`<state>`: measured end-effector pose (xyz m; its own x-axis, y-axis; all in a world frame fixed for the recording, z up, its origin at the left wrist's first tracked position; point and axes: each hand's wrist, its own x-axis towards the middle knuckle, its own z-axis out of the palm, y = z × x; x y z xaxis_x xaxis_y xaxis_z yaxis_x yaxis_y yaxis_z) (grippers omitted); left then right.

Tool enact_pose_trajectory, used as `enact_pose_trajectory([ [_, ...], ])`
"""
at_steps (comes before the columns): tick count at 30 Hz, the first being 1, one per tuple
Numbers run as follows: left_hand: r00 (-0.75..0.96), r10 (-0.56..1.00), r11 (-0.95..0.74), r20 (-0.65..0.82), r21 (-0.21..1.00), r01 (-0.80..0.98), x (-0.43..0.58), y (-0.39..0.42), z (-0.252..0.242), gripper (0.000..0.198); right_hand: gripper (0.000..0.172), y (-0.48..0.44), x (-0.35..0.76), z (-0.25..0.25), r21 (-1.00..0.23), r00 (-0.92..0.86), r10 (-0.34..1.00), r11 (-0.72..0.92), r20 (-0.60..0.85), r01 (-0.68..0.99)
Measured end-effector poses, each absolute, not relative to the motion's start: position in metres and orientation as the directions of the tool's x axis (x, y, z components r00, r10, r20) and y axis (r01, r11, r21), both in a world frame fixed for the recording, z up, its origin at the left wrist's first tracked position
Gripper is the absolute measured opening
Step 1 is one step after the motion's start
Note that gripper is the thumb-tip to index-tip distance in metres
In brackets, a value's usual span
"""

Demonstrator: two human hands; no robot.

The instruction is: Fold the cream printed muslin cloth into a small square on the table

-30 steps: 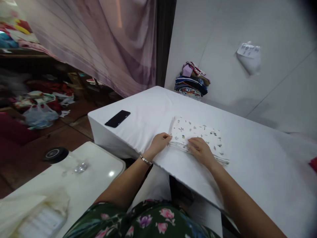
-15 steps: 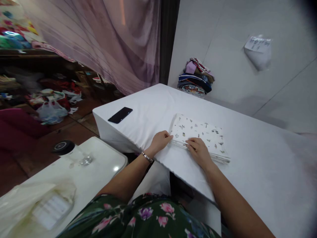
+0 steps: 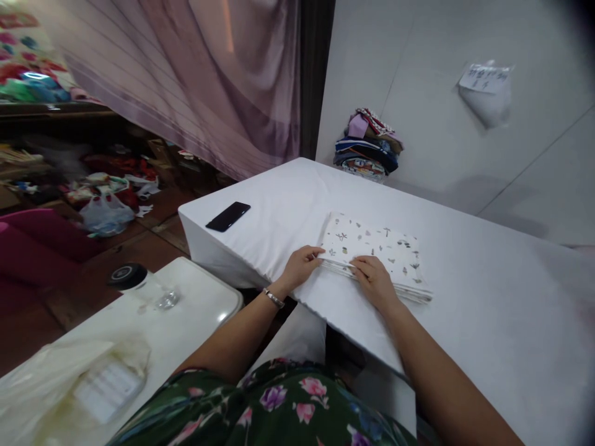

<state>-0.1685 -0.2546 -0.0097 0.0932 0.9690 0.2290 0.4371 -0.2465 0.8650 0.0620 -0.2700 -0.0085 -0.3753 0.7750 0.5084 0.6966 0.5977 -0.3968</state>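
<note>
A folded white cloth (image 3: 372,244) printed with small plant-like motifs lies flat on the white-covered table (image 3: 297,192), its layers showing along the near edge. At its near left corner my left hand (image 3: 302,265) pinches the edge between thumb and fingers. My right hand (image 3: 373,279) grips the same near edge around its middle, fingertips on top and thumb tucked close to the layers. A metal bracelet (image 3: 273,298) circles my left wrist.
A black phone (image 3: 229,216) rests on the table's left part. Folded fabrics (image 3: 367,145) are stacked by the wall. To the lower left, a white side table (image 3: 186,279) carries a black-lidded clear bottle (image 3: 144,288) and a plastic bag (image 3: 60,384). A pink curtain (image 3: 242,80) hangs behind.
Both hands stay on the cloth's near edge with barely any movement. The camera view has shifted slightly, so the left-side objects appear a little further right.
</note>
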Motion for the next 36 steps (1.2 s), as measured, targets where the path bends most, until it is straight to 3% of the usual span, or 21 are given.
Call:
enact_pose_trajectory([
  [7, 0.090, 0.976, -0.215, 0.197, 0.835, 0.507, -0.169, -0.256, -0.011, 0.029, 0.026, -0.272, 0.062, -0.006, -0.325, -0.430, 0.767, 0.608, 0.476, 0.724],
  [14, 0.230, 0.934, -0.355, 0.273, 0.787, 0.505, -0.172, -0.259, -0.009, 0.046, 0.031, -0.275, 0.063, -0.005, -0.306, -0.453, 0.770, 0.609, 0.450, 0.732],
  [23, 0.032, 0.972, -0.230, 0.232, 0.917, 0.326, -0.170, -0.254, -0.019, 0.028, 0.026, -0.274, 0.060, -0.007, -0.335, -0.410, 0.773, 0.597, 0.484, 0.729],
  [29, 0.066, 0.964, -0.244, 0.256, 0.766, 0.594, -0.169, -0.262, -0.009, 0.010, 0.026, -0.272, 0.060, -0.012, -0.411, -0.338, 0.797, 0.562, 0.501, 0.718],
  [36, 0.278, 0.925, -0.377, 0.257, 0.549, 0.746, -0.165, -0.269, 0.001, 0.017, 0.024, -0.270, 0.061, -0.014, -0.427, -0.329, 0.786, 0.577, 0.524, 0.697],
])
